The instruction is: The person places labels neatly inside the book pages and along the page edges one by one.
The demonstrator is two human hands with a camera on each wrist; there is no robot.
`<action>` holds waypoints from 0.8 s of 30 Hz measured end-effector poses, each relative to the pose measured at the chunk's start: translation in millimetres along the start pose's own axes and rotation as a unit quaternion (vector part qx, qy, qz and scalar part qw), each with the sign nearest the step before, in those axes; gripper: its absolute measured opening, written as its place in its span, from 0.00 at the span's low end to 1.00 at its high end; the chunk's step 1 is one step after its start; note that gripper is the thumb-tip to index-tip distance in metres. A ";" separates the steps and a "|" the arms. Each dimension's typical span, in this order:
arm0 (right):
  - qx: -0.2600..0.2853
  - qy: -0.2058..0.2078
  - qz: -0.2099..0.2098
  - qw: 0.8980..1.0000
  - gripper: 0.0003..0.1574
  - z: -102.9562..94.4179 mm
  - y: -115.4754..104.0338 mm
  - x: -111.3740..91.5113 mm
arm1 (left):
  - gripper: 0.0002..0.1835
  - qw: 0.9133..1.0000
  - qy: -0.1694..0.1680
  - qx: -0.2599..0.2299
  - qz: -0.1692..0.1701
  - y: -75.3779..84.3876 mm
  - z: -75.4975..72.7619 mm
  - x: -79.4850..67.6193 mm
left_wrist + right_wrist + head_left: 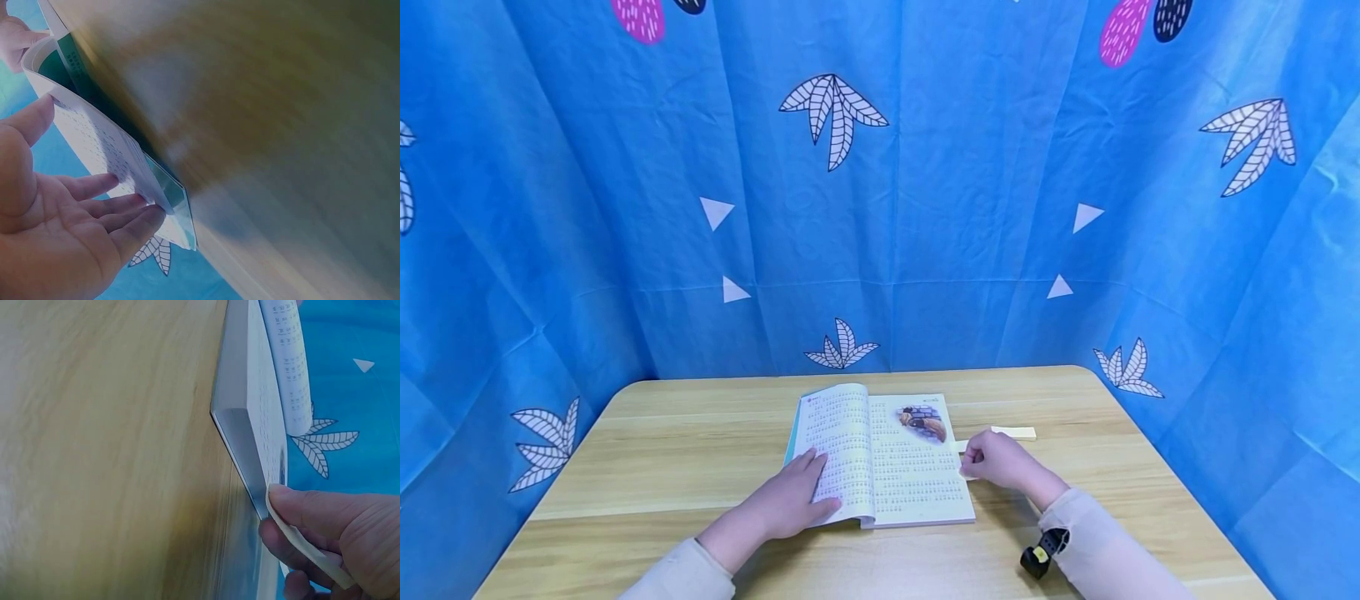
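Note:
An open book point(917, 492) lies on the table, with printed text on both pages and a coloured picture at the upper right. My left hand point(790, 496) rests on the left page with its fingers spread, also seen in the left wrist view, where the fingertips point(103, 183) touch the page. At the book's right edge, my right hand point(1000, 458) pinches a pale yellow sticky strip point(306, 547) between thumb and fingers. One end of that strip meets the page edge. Above it, another pale strip point(962, 446) sticks out from the book, partly hidden by the hand.
A pale yellow pad of strips point(1015, 432) lies on the wooden table point(700, 442), just beyond my right hand. Blue patterned curtain point(970, 233) hangs behind the table and at both sides. A black wrist device point(1043, 552) sits at my right sleeve.

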State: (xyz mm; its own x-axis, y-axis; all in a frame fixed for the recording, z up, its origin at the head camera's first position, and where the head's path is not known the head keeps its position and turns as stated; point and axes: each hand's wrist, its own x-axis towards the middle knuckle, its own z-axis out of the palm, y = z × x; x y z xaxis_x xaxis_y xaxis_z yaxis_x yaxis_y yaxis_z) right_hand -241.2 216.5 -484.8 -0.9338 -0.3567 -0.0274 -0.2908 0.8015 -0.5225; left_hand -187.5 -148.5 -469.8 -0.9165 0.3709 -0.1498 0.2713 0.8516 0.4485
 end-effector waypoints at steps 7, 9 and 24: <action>-0.016 0.011 -0.018 1.000 0.14 0.2 -3.6 -1.7 | 0.45 1.000 0.000 0.001 -0.002 -0.7 0.8 0.2; -0.024 0.016 -0.024 0.999 0.14 0.1 -4.8 -2.2 | 0.45 1.000 0.000 0.001 -0.003 -0.8 1.3 0.3; -0.116 0.058 -0.025 0.991 0.18 1.4 -8.0 0.1 | 0.45 1.000 0.001 0.000 -0.001 -0.6 0.7 0.0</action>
State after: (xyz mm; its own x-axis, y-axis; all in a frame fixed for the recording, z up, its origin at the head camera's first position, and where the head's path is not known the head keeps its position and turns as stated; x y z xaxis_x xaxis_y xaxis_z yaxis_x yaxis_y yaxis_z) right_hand -238.7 209.4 -481.8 -0.9309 -0.3516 0.0993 -0.3647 0.8781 -0.3096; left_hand -187.4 -148.7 -470.7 -0.9173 0.3691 -0.1496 0.2698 0.8522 0.4482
